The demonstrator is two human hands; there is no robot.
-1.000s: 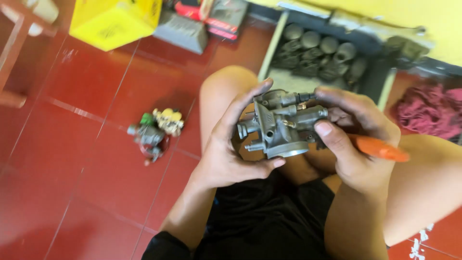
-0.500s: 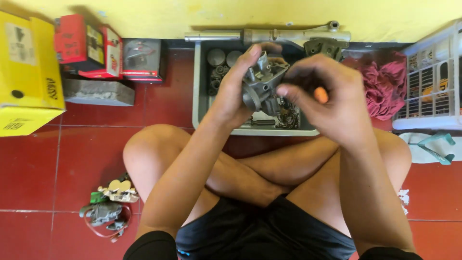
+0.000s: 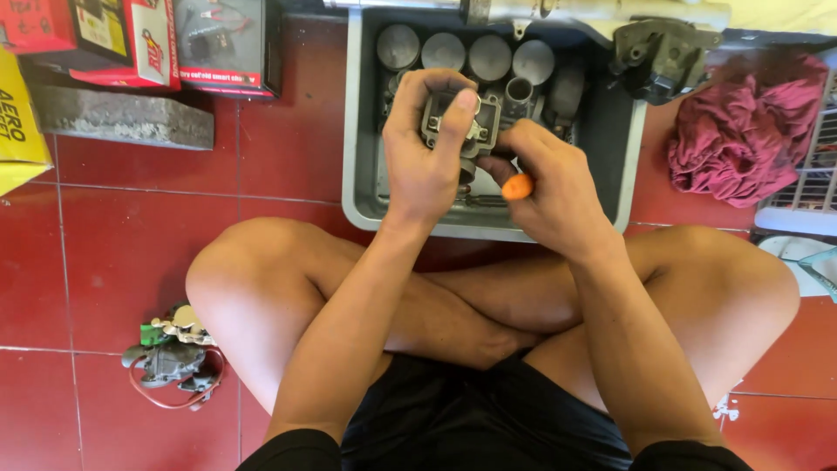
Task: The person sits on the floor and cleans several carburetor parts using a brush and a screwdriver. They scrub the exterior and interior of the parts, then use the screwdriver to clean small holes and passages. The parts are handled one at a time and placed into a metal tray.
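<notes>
left hand point(image 3: 425, 161) grip still closed on carburetor point(image 3: 462, 126), now lower over grey tray point(image 3: 362, 187); right hand point(image 3: 549, 187) grip clasping orange-handled tool point(image 3: 517, 187)

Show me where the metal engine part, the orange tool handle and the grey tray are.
metal engine part point(image 3: 460, 129), head view, on its grey body between the fingers.
orange tool handle point(image 3: 517, 187), head view, on its rounded end.
grey tray point(image 3: 359, 187), head view, on its left wall.

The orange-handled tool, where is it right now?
In the head view, the orange-handled tool is in the right hand, right of centre, beside the metal part above the grey tray.
</notes>
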